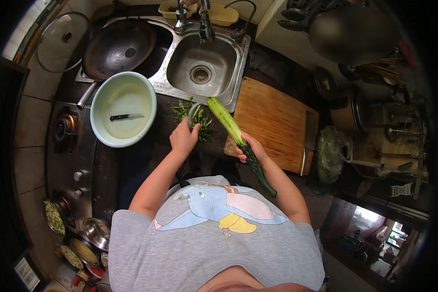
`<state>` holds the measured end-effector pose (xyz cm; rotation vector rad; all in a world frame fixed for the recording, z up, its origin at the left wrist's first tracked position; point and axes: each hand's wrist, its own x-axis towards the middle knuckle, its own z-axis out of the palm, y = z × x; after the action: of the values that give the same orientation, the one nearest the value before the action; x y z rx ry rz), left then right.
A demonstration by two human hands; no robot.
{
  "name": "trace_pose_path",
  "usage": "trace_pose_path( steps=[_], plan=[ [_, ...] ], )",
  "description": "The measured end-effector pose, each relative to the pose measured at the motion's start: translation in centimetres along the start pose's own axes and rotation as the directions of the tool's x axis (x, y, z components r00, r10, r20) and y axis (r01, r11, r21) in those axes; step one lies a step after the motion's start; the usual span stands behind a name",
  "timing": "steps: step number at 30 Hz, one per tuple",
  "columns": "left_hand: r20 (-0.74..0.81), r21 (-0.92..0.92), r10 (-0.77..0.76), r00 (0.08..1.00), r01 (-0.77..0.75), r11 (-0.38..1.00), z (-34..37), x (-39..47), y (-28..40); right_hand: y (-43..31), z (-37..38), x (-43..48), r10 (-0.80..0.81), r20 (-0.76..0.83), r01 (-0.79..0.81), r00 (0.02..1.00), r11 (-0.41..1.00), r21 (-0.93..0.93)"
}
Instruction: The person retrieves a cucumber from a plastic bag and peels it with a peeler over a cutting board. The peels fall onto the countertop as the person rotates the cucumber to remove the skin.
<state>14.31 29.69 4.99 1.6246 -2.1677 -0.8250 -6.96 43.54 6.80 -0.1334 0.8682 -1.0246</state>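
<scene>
A long cucumber, pale and peeled along its upper half and dark green with bumpy skin along its lower half, is gripped near its middle by my right hand. My left hand holds a peeler with a grey-green handle; its blade cannot be made out. Beneath the peeler a heap of green peelings lies on the dark counter edge, in front of the steel sink. The cucumber's peeled end is just right of the heap, close to the sink's front rim.
Left of the heap stands a pale green basin of cloudy water with a small knife in it. A wooden cutting board lies right of the sink. A wok rests at the back left. Water trickles from the faucet.
</scene>
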Motion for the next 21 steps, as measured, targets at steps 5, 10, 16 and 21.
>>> trace_pose_path(
  steps=[5,10,16,21],
  plan=[
    [-0.031,-0.053,0.298,0.954,-0.299,0.953,1.0,-1.6,2.4,0.4,0.7,1.2,-0.023,0.038,0.024,0.999,0.999,-0.035],
    [0.011,0.056,0.453,0.891,-0.453,0.890,1.8,-2.1,3.2,0.6,1.0,1.5,0.059,0.014,-0.060,0.998,0.997,0.055],
    [-0.122,0.197,0.422,0.898,-0.395,0.897,1.1,1.6,-0.1,0.6,1.3,-0.4,0.049,0.101,-0.055,0.994,0.997,0.060],
    [-0.119,0.317,0.378,0.918,-0.325,0.891,0.9,3.3,-3.1,0.5,1.3,-2.1,0.067,0.107,-0.073,0.992,0.996,0.051]
  ],
)
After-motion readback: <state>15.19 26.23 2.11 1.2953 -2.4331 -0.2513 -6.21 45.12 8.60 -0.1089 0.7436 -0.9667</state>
